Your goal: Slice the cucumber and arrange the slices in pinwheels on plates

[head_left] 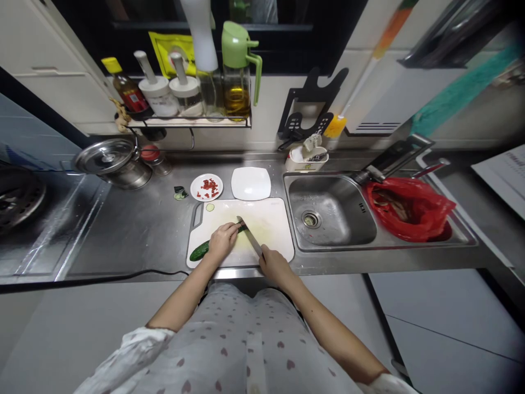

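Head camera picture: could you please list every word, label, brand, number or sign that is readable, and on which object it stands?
No text can be read with certainty.
Cutting board, upper right corner: faint grey mark, too small.
Yellow-capped bottle, red label: too blurred.
Yellow packet: print unreadable.
White sheet at the right edge: marks too blurred.
Cucumber and knife: no text visible.

"What's the left hand [222,241] doing?"
"Holding a cucumber [199,251] down on the white cutting board [275,232]."
"And the right hand [276,266]?"
"It grips a knife [252,241], its blade at the cucumber's far end."
"What's behind the board?"
"A round plate [197,184] with chopped red pieces [210,186], and a squarish white plate [251,184] beside it. A steel sink [340,219] sits to the right."
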Tool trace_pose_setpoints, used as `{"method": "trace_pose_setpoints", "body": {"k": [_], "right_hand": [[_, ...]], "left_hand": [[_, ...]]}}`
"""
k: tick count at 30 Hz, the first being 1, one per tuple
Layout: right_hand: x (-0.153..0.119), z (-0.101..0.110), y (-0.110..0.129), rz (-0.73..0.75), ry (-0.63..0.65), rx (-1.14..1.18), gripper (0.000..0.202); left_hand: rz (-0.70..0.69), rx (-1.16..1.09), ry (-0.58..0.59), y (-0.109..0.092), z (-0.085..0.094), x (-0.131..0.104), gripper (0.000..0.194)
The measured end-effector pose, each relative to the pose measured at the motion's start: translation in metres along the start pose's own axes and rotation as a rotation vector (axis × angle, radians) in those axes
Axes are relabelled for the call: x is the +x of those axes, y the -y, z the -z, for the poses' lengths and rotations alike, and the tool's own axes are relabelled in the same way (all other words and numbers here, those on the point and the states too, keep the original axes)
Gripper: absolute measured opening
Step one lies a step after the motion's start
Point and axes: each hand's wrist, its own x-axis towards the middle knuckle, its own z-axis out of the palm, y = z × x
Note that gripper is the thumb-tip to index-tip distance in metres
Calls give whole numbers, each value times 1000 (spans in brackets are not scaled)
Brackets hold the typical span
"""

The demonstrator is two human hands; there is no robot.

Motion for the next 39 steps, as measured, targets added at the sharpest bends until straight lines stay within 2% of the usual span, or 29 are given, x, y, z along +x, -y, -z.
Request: {"method": "trace_pose_setpoints", "body": {"k": [20, 31, 39], "right_hand": [[25, 15, 26, -4, 24, -14, 27], [1, 8, 16, -47, 68, -38, 25], [11, 9, 25, -44, 63, -46, 29]], "left_hand": [[-33, 10, -14, 0, 1, 0, 31], [-24, 18, -22, -2, 3, 0, 29], [-25, 33, -22, -2, 2, 0, 30]]}}
